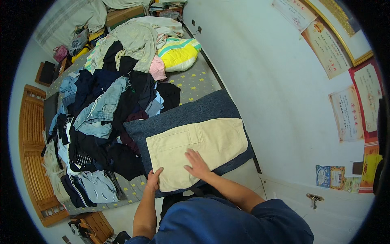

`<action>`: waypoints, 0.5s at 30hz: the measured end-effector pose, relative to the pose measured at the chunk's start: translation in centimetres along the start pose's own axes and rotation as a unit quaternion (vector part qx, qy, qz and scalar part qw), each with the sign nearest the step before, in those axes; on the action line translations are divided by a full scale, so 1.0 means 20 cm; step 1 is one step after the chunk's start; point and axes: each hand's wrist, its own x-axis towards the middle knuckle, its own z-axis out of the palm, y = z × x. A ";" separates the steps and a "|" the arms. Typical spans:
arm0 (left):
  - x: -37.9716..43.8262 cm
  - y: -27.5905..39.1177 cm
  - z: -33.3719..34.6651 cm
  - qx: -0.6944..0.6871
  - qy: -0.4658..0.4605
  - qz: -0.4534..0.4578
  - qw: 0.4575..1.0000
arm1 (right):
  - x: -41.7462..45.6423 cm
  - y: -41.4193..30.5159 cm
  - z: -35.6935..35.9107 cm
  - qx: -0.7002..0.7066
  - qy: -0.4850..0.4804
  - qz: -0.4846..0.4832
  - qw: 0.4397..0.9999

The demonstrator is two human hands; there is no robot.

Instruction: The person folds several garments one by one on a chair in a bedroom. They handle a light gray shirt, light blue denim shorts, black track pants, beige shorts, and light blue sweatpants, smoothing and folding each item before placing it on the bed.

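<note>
Before me, cream cargo trousers, folded lengthwise with a flapped pocket facing up, lie flat on a dark blue textured cloth. My left hand holds the lower left edge of the trousers, thumb on top and the fingers hidden beneath. Flat on the fabric near its lower middle rests my right hand, fingers spread and gripping nothing. To the left of the blue cloth is a large heap of loose clothes, with light blue denim shorts on top.
Folded grey trousers lie at the bed's near edge. The patterned bed sheet shows beyond the blue cloth, near a yellow striped quilt. A white wall bounds the right side. Bottom left stands a wooden cabinet.
</note>
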 end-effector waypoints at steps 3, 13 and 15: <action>-0.08 0.17 0.03 -0.014 -0.069 -0.003 0.998 | 0.00 -0.08 0.10 -0.095 -0.041 0.010 0.995; -0.64 0.47 0.18 0.006 -0.086 0.229 0.970 | 0.14 -0.27 0.05 0.221 -0.007 0.064 0.973; -0.74 0.55 0.14 0.011 -0.100 0.253 0.962 | 0.16 -0.33 0.16 0.318 -0.002 0.074 0.945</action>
